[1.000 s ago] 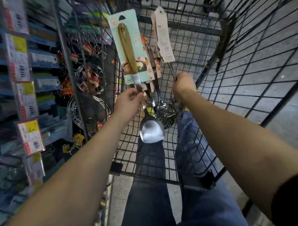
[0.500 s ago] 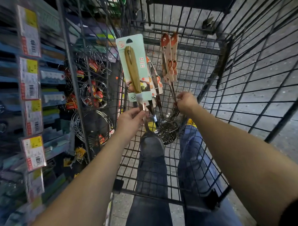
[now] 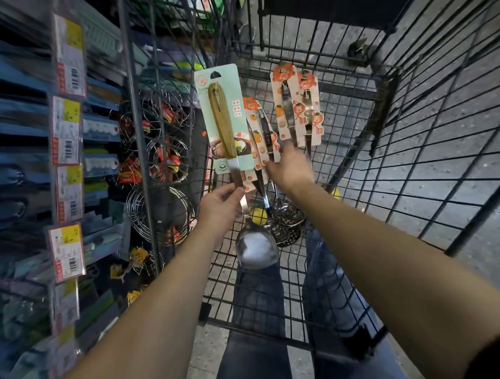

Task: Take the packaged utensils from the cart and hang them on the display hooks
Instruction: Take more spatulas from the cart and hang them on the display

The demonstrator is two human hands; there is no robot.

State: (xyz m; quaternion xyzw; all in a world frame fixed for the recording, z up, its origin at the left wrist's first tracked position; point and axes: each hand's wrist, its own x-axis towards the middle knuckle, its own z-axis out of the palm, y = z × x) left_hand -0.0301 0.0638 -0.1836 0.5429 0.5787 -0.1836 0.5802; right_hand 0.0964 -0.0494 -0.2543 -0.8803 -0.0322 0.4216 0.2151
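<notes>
My left hand (image 3: pixel 221 205) grips the steel neck of a wooden-handled spatula (image 3: pixel 255 249) on a mint-green card (image 3: pixel 224 116), held upright above the black wire cart (image 3: pixel 355 144). My right hand (image 3: pixel 291 167) holds a bunch of several slotted steel ladles (image 3: pixel 287 222) by their handles. Their orange-and-white cards (image 3: pixel 295 107) fan upward behind my fingers. Both bundles hang over the cart's floor, close together, with the scoops pointing down.
A wire display rack (image 3: pixel 137 137) stands left of the cart, hung with steel wire trivets (image 3: pixel 164 213) bearing red tags. Further left are blue shelves with yellow price labels (image 3: pixel 65 128). My legs in jeans (image 3: pixel 257 318) show through the cart's bottom grid. Grey speckled floor lies to the right.
Both hands have raised their utensils higher and my view has tilted up. The orange cards in my right hand have turned to face me and fanned apart.
</notes>
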